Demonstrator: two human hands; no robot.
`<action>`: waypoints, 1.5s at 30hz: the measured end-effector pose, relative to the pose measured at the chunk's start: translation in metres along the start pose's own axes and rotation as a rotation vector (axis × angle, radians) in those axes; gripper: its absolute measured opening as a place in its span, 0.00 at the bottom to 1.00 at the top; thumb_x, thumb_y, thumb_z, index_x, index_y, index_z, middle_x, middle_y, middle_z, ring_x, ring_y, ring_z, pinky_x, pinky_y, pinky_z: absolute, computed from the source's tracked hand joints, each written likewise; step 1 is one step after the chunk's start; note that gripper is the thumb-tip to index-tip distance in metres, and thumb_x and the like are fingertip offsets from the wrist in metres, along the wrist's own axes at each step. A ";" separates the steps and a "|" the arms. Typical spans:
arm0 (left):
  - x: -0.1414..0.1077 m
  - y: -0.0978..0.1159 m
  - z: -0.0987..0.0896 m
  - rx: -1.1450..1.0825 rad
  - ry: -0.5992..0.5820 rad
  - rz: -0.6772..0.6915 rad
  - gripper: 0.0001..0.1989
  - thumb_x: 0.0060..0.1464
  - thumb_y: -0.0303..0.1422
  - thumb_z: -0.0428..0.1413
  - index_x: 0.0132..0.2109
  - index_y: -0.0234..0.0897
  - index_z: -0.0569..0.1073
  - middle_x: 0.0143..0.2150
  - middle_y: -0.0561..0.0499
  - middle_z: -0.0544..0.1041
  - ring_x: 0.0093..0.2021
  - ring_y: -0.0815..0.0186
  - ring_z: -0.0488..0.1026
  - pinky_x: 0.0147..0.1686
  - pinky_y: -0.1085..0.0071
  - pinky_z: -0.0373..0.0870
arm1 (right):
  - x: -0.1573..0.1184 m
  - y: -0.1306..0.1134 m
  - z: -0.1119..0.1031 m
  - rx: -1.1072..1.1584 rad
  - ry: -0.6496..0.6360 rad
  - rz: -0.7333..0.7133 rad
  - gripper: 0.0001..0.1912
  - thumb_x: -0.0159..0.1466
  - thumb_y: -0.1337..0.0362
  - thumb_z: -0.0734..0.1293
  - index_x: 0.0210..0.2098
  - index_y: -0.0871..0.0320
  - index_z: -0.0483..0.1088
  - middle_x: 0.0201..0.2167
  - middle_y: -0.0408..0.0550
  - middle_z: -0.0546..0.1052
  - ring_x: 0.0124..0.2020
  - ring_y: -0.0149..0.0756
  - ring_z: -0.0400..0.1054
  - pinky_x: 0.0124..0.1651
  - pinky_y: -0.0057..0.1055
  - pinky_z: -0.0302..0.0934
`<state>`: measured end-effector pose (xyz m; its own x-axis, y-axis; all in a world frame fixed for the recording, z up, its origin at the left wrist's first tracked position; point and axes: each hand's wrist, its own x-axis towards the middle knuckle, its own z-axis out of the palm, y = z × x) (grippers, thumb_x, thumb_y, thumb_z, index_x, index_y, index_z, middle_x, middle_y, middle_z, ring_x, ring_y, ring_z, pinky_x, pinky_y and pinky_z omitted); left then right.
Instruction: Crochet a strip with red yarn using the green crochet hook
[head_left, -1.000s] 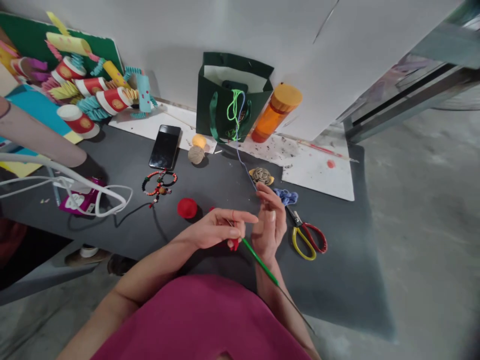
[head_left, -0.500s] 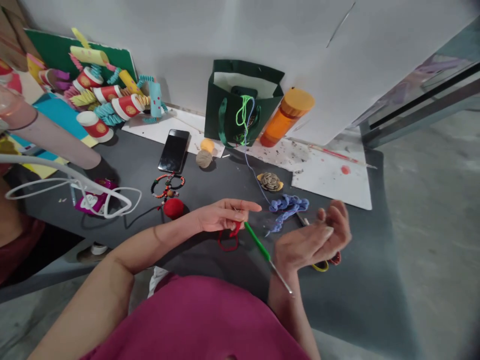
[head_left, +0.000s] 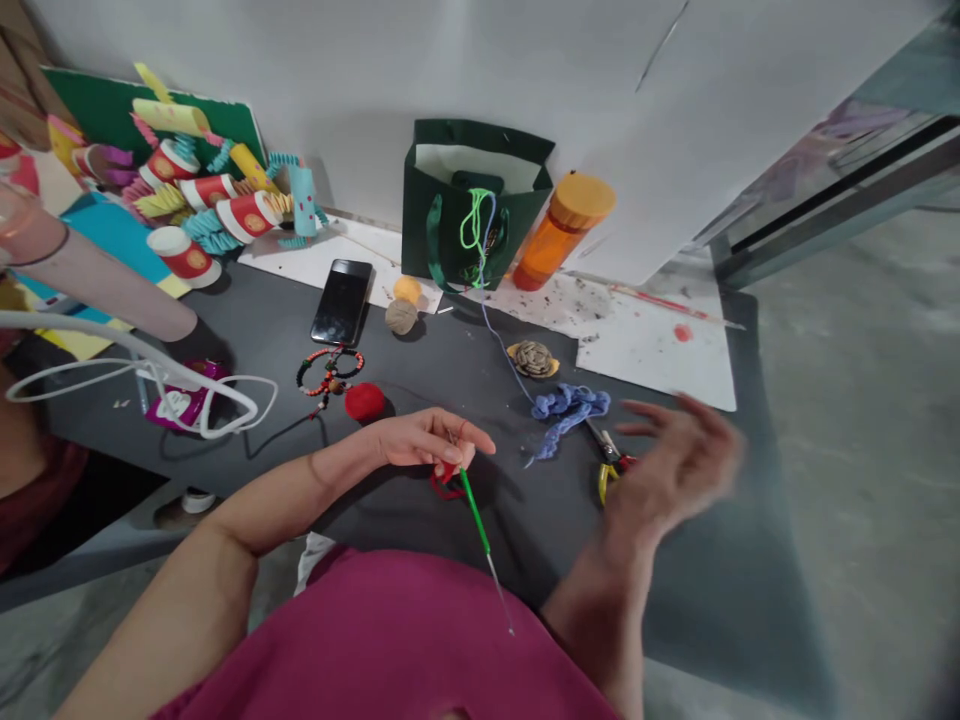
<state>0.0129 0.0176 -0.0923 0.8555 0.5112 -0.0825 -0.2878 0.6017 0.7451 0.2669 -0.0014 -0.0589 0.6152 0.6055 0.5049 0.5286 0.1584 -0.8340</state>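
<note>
My left hand (head_left: 427,440) pinches red yarn (head_left: 448,485) together with a green-handled crochet hook (head_left: 475,512), whose metal shaft points down toward my shirt. Its index finger stretches out to the right. Just behind my left wrist lies a red yarn ball (head_left: 364,402). My right hand (head_left: 671,465) is raised over the table's right side, blurred, with spread fingers and nothing in them. Scissors (head_left: 609,468) with yellow and red handles lie to its left, beside a blue crocheted piece (head_left: 570,408) whose strand runs up to the green paper bag (head_left: 472,225).
Behind stand an orange bottle (head_left: 564,232) and white boards (head_left: 656,350). A crocheted flower (head_left: 533,359), a phone (head_left: 342,302), beaded bracelets (head_left: 330,372) and small yarn balls (head_left: 401,316) lie mid-table. White cable (head_left: 259,392) and paper-cup crafts (head_left: 247,216) are at left.
My right hand has moved right and its fingers have spread, uncovering the scissors. My left hand has shifted left, and the hook points more steeply down. The red ball has rolled right and slightly back.
</note>
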 end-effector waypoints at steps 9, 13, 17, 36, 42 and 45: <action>0.000 0.022 0.033 -0.111 0.443 0.292 0.20 0.49 0.37 0.71 0.50 0.44 0.84 0.28 0.57 0.73 0.24 0.76 0.65 0.28 0.75 0.63 | -0.043 -0.041 0.013 0.052 -0.735 -0.123 0.19 0.60 0.54 0.75 0.50 0.48 0.78 0.44 0.48 0.84 0.40 0.43 0.76 0.54 0.48 0.68; 0.001 0.027 0.049 -0.150 0.561 0.359 0.19 0.49 0.33 0.71 0.50 0.44 0.84 0.27 0.58 0.73 0.25 0.77 0.67 0.29 0.77 0.65 | -0.053 -0.049 0.018 0.311 -0.878 -0.005 0.21 0.64 0.52 0.73 0.56 0.48 0.76 0.52 0.52 0.81 0.54 0.48 0.74 0.58 0.48 0.69; 0.000 0.027 0.045 -0.255 0.562 0.384 0.21 0.47 0.31 0.72 0.50 0.43 0.85 0.26 0.59 0.73 0.24 0.78 0.68 0.27 0.80 0.65 | -0.053 -0.037 0.021 0.169 -0.893 0.173 0.11 0.66 0.58 0.68 0.46 0.51 0.80 0.36 0.47 0.83 0.29 0.38 0.74 0.35 0.37 0.71; -0.003 0.021 0.039 -0.142 0.589 0.393 0.22 0.50 0.32 0.71 0.54 0.42 0.83 0.26 0.59 0.72 0.24 0.77 0.67 0.28 0.78 0.65 | -0.072 -0.048 0.028 0.505 -0.750 0.190 0.19 0.67 0.54 0.70 0.55 0.49 0.75 0.50 0.51 0.81 0.48 0.43 0.78 0.51 0.41 0.74; -0.003 0.012 0.041 0.037 0.615 0.398 0.28 0.53 0.37 0.70 0.61 0.44 0.78 0.29 0.58 0.74 0.27 0.75 0.69 0.32 0.76 0.67 | -0.083 -0.053 0.036 0.525 -0.644 0.242 0.08 0.71 0.58 0.68 0.43 0.49 0.80 0.42 0.47 0.84 0.48 0.40 0.78 0.54 0.41 0.71; -0.004 0.012 0.044 0.114 0.622 0.384 0.34 0.54 0.38 0.69 0.66 0.42 0.73 0.30 0.57 0.73 0.30 0.74 0.70 0.35 0.75 0.68 | -0.084 -0.050 0.039 0.620 -0.654 0.282 0.06 0.70 0.59 0.69 0.42 0.50 0.80 0.42 0.47 0.84 0.48 0.39 0.77 0.53 0.39 0.71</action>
<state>0.0255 -0.0040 -0.0539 0.2921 0.9465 -0.1370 -0.4420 0.2606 0.8583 0.1658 -0.0294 -0.0685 0.1232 0.9724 0.1981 -0.1112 0.2119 -0.9709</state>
